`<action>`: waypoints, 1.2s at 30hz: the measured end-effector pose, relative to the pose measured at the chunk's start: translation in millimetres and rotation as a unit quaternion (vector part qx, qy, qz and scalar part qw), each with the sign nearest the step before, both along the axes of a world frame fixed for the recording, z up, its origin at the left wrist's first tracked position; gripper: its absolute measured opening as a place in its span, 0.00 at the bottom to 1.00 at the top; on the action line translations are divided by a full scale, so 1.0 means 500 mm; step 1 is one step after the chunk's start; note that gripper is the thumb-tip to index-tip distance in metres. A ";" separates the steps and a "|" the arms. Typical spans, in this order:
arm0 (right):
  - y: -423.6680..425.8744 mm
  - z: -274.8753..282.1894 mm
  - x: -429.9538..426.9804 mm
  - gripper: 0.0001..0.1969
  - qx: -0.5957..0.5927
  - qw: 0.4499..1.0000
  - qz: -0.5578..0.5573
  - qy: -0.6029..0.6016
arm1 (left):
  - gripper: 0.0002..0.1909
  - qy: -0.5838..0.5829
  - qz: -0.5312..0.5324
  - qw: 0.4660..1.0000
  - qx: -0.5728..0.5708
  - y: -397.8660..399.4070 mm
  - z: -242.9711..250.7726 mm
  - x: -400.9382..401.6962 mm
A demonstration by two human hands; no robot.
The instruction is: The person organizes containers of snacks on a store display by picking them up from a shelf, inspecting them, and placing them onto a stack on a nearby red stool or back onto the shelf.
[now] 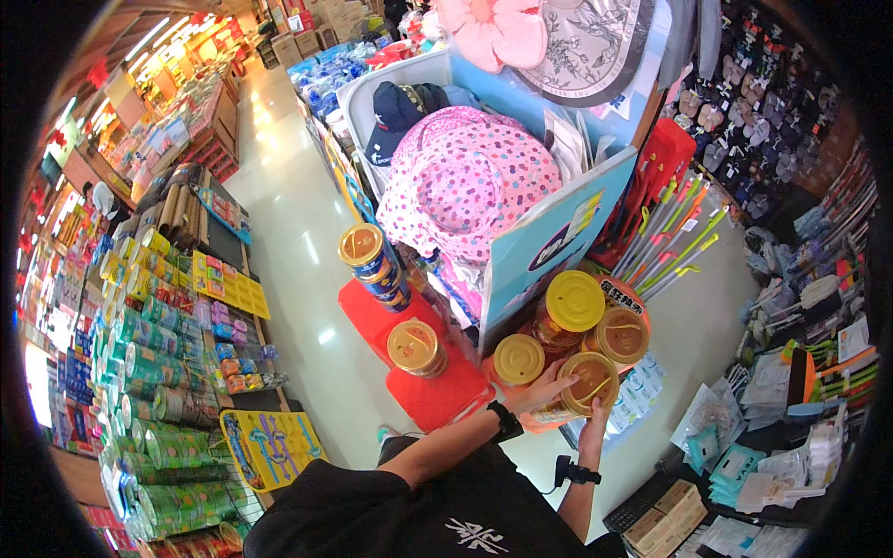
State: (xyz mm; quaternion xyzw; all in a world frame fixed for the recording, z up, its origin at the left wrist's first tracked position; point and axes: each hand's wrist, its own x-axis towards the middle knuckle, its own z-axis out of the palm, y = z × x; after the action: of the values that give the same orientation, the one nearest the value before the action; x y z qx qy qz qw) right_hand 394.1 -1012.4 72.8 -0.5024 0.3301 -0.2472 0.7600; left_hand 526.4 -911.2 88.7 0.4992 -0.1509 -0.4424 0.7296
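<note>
Both my hands are around a canister with a clear amber plastic lid [589,382]. My left hand [538,392] grips its left side with the thumb on the lid's rim, and my right hand [593,424] holds its near right side. Close by stand a canister with a gold lid [518,359], a taller one with a yellow lid [575,301] and another with an amber lid [621,336]. An orange display base [643,322] bearing writing shows behind and beside them. On red stools [436,397] to the left are a gold-lidded canister [413,352] and stacked blue canisters [382,275].
A blue-sided bin [558,237] of pink sun hats [467,174] and dark caps [398,108] rises ahead. Colourful long handles [673,237] lean at its right. Shelves of green canisters [167,446] line the left aisle; packaged goods [760,467] hang at right.
</note>
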 end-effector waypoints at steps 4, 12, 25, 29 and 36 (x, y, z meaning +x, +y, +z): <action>-0.001 -0.005 -0.004 0.32 0.002 1.000 0.003 -0.010 | 0.34 -0.016 -0.007 1.000 0.015 0.000 0.007 0.003; -0.004 -0.044 -0.020 0.34 0.007 0.999 -0.021 -0.028 | 0.36 -0.059 -0.019 0.997 0.050 0.011 0.038 0.010; -0.013 -0.057 -0.011 0.32 0.010 0.992 -0.075 -0.096 | 0.39 -0.063 0.006 0.997 0.034 0.094 0.008 -0.010; -0.008 -0.064 -0.011 0.35 0.055 0.988 -0.062 -0.130 | 0.41 -0.077 0.031 0.992 0.093 0.141 -0.001 -0.013; 0.058 -0.052 -0.033 0.43 0.097 0.989 -0.100 -0.042 | 0.40 -0.094 0.027 0.993 0.066 0.232 0.030 -0.022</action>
State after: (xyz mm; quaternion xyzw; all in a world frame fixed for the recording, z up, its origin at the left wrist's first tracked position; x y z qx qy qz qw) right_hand 377.7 -983.3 47.0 -0.3800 0.3690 -0.3094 0.7897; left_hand 515.3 -795.0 103.6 0.5891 -0.1756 -0.3826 0.6897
